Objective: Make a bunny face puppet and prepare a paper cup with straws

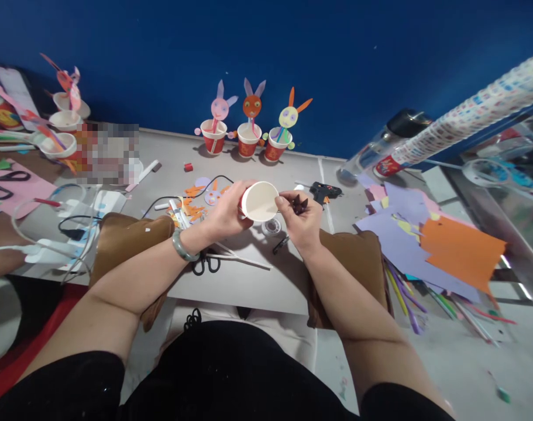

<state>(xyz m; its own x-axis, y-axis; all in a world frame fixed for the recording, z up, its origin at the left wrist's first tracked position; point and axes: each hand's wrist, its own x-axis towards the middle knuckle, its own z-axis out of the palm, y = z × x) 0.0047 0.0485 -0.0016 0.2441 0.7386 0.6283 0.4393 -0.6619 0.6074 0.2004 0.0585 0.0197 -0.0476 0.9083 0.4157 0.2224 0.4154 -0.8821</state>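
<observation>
The left hand [226, 211] grips one red paper cup with a cream interior [261, 203] above the grey table [257, 290]. The right hand [302, 225] curls its fingers at the rim, grip unclear; behind stand three red paper cups [247, 148] with three paper rabbit heads [252, 106].

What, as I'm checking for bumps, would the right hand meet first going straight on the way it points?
The paper cup held in the left hand; the right hand seems to touch it, though depth is unclear.

blue wall [336, 64] | dark-lidded bottle [372, 151], right | white power strip [51, 251], left | scissors [2, 183] on pink paper [34, 184]
</observation>
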